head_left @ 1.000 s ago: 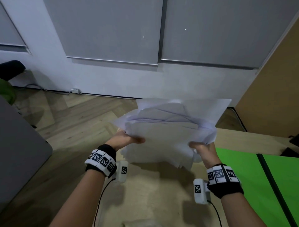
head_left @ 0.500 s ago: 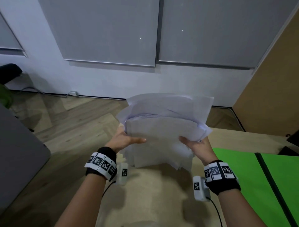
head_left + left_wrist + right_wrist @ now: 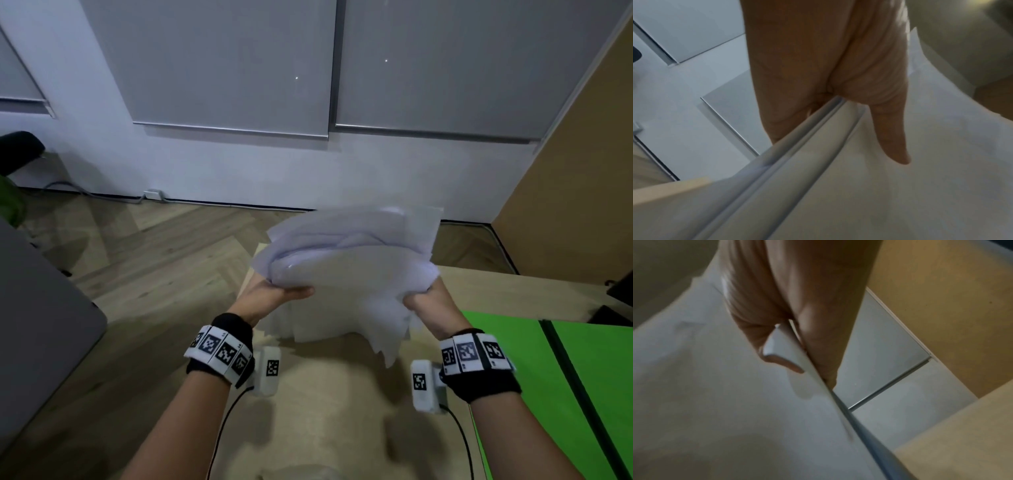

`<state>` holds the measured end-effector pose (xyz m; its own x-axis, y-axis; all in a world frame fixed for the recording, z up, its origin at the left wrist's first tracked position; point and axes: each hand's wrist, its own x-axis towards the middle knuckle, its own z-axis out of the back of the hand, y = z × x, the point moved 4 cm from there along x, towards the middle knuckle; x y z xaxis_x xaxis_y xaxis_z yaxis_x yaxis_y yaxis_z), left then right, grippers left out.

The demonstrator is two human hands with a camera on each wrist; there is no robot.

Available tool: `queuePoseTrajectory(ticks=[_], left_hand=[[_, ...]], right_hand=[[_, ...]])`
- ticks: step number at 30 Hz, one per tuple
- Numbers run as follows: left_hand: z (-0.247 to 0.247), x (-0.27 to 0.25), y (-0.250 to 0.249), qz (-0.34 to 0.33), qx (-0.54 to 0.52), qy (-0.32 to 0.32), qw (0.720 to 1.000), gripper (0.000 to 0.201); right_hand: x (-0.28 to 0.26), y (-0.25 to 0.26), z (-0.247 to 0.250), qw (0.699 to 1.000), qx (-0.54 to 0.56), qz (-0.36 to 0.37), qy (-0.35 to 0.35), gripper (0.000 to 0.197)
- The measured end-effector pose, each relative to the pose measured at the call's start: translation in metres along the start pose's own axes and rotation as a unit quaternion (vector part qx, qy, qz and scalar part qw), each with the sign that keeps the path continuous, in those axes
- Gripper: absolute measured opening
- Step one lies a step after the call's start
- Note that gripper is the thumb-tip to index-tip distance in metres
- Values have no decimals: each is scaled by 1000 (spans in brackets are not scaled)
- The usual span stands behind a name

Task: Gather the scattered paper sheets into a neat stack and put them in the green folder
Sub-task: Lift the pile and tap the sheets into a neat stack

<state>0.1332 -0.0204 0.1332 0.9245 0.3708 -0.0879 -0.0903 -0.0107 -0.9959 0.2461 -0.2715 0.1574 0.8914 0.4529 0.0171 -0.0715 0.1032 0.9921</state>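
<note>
The picking up looks done: the messy bunch of thin white paper sheets (image 3: 349,274) is up in the air above the pale wooden table (image 3: 325,411), with the left hand (image 3: 274,294) pinching its left side, thumb on top, and the right hand (image 3: 424,301) pinching its right side the same way. The pile is not neat yet, because corners stick out at the top and bottom, so I think the edges need tapping straight. The flat bright green folder (image 3: 513,359) lies open on the table, just right of the right hand, with no paper in it yet.
</note>
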Motion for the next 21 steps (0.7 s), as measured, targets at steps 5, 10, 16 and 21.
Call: queuePoseTrajectory(ticks=[5, 10, 16, 21], left_hand=[[-4, 14, -3, -6, 8, -39, 999, 45], [-6, 19, -3, -12, 8, -46, 999, 39], [-6, 19, -4, -15, -3, -52, 999, 38], [-9, 19, -5, -18, 7, -25, 999, 49]], right_hand=[[20, -32, 28, 984, -150, -62, -73, 54], [14, -53, 59, 919, -313, -173, -166, 13], [7, -20, 51, 962, -227, -87, -127, 20], [8, -22, 44, 974, -182, -38, -131, 21]])
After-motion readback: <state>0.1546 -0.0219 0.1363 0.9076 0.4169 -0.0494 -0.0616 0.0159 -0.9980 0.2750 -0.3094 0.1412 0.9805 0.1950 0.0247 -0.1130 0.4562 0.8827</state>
